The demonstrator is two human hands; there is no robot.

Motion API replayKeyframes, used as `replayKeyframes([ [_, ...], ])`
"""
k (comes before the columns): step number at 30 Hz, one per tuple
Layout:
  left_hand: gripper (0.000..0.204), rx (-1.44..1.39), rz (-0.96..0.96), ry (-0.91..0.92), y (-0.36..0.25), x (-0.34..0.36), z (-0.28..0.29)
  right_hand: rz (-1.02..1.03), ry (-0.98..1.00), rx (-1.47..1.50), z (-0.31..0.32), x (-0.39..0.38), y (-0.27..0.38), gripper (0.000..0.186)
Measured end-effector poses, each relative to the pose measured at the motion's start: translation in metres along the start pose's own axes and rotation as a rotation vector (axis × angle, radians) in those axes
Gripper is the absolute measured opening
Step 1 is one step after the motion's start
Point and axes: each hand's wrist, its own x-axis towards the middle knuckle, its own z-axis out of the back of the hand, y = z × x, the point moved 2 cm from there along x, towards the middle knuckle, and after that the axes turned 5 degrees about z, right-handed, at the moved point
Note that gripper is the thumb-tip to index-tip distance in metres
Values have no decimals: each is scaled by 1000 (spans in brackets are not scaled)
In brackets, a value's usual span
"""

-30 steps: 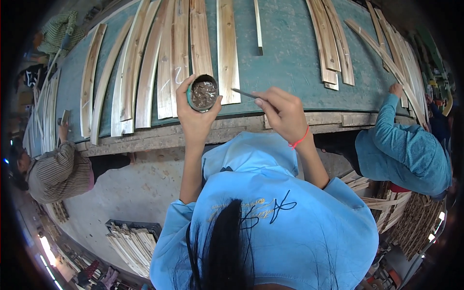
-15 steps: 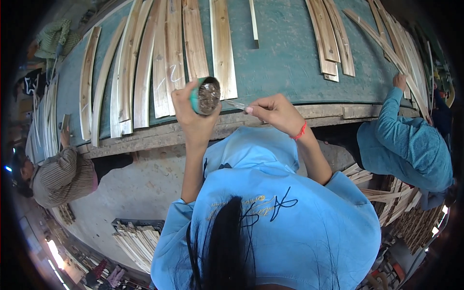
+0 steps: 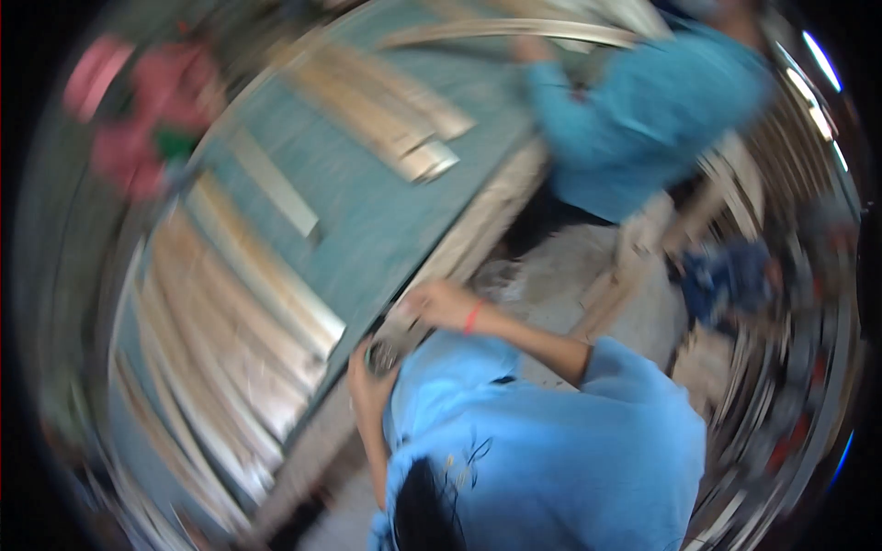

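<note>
My left hand (image 3: 367,386) is wrapped round a small round container (image 3: 382,357) with dark brown stuff inside. It is held upright with its mouth facing up, just off the table's near edge. My right hand (image 3: 441,305), a red band at its wrist, is closed beside the container's far side. Motion smears its fingertips; the thin clear-handled tool seen in them half a second ago is barely visible now. Several long wooden boards (image 3: 234,308) lie side by side on the green table (image 3: 367,225) near my left hand.
A short narrow strip (image 3: 276,184) and another group of boards (image 3: 367,101) lie farther along the table. A co-worker in a teal top (image 3: 643,119) holds a long board (image 3: 514,29) at the right. Someone in pink (image 3: 152,119) is across the table. Wood pieces lie on the floor (image 3: 560,262).
The whole view has swung to the right and is blurred. Both hands have come lower and nearer my body, with the container still in the left hand.
</note>
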Motion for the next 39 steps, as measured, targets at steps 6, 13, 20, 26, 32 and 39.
replayKeyframes([
  [6, 72, 328, -20, -259, 40, -10, -14, -69, -179, -176, -8, -19, -63, 19],
  [13, 78, 517, -90, -355, 35, -9, -21, -273, -324, 109, -22, -39, -161, 31],
  [20, 85, 487, -77, -320, 63, -10, -25, -360, -390, 162, -28, -36, -173, 36],
  [26, 79, 590, 116, -384, 64, -23, -9, -344, -337, 136, -33, -27, -167, 33],
  [32, 78, 562, 133, -351, 68, -20, -11, -402, -396, 133, -38, -33, -165, 33],
  [39, 79, 553, 119, -334, 69, -17, -12, -362, -394, 179, -31, -32, -165, 31],
])
